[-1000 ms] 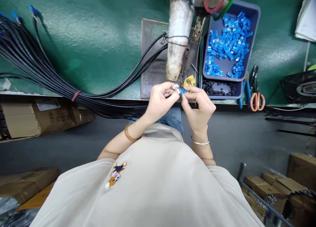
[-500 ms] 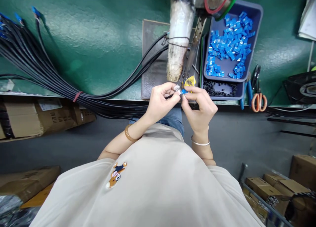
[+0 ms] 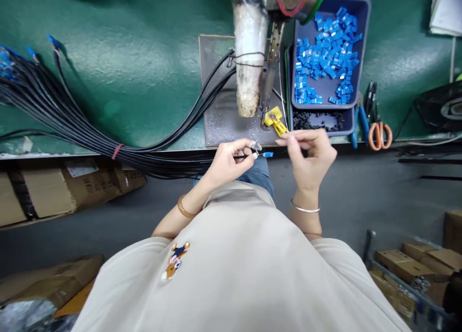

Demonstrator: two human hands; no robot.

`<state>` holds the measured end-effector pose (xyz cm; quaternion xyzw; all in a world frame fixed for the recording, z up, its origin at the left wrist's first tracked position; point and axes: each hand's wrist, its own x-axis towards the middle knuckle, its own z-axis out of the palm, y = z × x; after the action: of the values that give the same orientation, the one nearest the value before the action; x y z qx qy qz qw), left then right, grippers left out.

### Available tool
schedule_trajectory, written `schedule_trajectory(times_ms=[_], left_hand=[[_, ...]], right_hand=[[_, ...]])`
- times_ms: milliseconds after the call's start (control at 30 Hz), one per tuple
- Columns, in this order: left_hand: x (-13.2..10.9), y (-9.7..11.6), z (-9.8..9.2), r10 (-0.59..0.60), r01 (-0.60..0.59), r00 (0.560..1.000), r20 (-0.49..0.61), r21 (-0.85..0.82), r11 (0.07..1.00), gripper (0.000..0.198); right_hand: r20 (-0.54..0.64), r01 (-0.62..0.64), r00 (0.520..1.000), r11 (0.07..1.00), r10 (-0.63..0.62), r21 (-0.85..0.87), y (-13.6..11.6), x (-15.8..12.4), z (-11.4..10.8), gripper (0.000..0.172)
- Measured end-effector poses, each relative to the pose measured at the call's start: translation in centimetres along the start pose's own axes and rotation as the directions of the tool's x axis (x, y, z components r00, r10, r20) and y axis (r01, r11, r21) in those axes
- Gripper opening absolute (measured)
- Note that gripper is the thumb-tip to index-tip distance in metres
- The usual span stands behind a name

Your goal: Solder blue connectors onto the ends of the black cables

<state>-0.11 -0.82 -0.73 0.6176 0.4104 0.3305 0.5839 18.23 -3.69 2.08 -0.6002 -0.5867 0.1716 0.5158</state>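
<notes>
My left hand (image 3: 231, 161) is closed on a black cable (image 3: 245, 157), just in front of the table edge. A blue connector (image 3: 267, 154) sits at the cable's end and sticks out to the right past my fingertips. Some whitish wrapping covers a finger of this hand. My right hand (image 3: 313, 154) is apart from the connector, to its right. Its fingers stretch leftward and nothing shows in them. Just behind its fingertips lies a yellow hand tool (image 3: 276, 120) on the grey mat (image 3: 224, 125).
A large cable bundle (image 3: 144, 149), tied with a red band, runs left along the table edge. A white-wrapped column (image 3: 249, 62) overhangs the mat. To the right stand a bin (image 3: 327, 98) of blue connectors, a bin (image 3: 314, 130) of small black parts, and orange-handled scissors (image 3: 379, 135).
My right hand has let go of the blue connector and moved right. My left hand has come slightly down and nearer with the cable. The yellow tool shows more fully.
</notes>
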Motion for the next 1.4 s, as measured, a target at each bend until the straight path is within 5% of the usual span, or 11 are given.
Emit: schedule_trajectory(times_ms=[133, 300, 400, 467, 600, 733, 767, 833, 933, 1233, 1400], left_hand=[[-0.3, -0.7, -1.8, -0.025, -0.051, 0.879, 0.477, 0.147, 0.988, 0.023], [2.3, 2.7, -3.6, -0.005, -0.291, 0.439, 0.899, 0.147, 0.945, 0.020], [2.4, 7.0, -4.2, -0.058, -0.520, 0.299, 0.952, 0.214, 0.827, 0.020], [0.9, 9.9, -4.4, -0.126, -0.680, 0.377, 0.918, 0.367, 0.635, 0.024], [-3.5, 12.5, -4.2, -0.041, -0.598, 0.763, 0.645, 0.728, 0.336, 0.031], [-5.6, 8.5, -3.4, -0.010, -0.191, 0.928, 0.372, 0.500, 0.845, 0.010], [-5.7, 6.8, -3.1, -0.115, 0.019, 0.948, 0.295, 0.308, 0.951, 0.010], [-5.7, 3.4, -2.1, -0.280, 0.301, 0.949, 0.145, -0.157, 0.941, 0.017], [-5.5, -0.2, -0.5, -0.363, 0.291, 0.931, -0.038, -0.523, 0.801, 0.022], [-2.9, -0.7, 0.4, -0.282, 0.235, 0.959, -0.010, -0.525, 0.818, 0.022], [-1.3, 0.1, 1.2, -0.219, 0.126, 0.967, -0.128, -0.505, 0.854, 0.027]], right_hand=[[-0.168, -0.058, 0.982, 0.979, 0.092, 0.194, 0.6, 0.0, -1.3, 0.009], [-0.164, -0.059, 0.981, 0.958, 0.108, 0.280, 0.1, -0.3, -2.0, 0.011], [-0.132, -0.066, 0.985, 0.954, 0.109, 0.294, -0.8, -0.7, -1.8, 0.012], [-0.117, -0.069, 0.988, 0.957, 0.105, 0.283, -1.2, -1.0, -1.6, 0.014], [-0.082, -0.061, 0.993, 0.955, 0.088, 0.289, -1.3, -1.4, -1.4, 0.011], [-0.018, -0.072, 0.997, 0.954, 0.080, 0.292, -1.0, -1.8, -0.9, 0.008], [0.001, -0.072, 0.997, 0.953, 0.075, 0.294, -0.9, -1.8, -0.7, 0.008], [0.042, -0.063, 0.998, 0.955, 0.053, 0.289, -0.8, -2.0, -0.2, 0.009], [0.123, -0.014, 0.992, 0.977, -0.012, 0.212, -0.7, -2.1, 0.5, 0.006], [0.328, 0.261, 0.915, 0.964, -0.234, -0.040, -0.9, -1.5, 2.1, 0.004], [0.245, 0.003, 0.969, 0.996, -0.025, 0.091, 0.2, -1.3, 2.5, 0.011]])
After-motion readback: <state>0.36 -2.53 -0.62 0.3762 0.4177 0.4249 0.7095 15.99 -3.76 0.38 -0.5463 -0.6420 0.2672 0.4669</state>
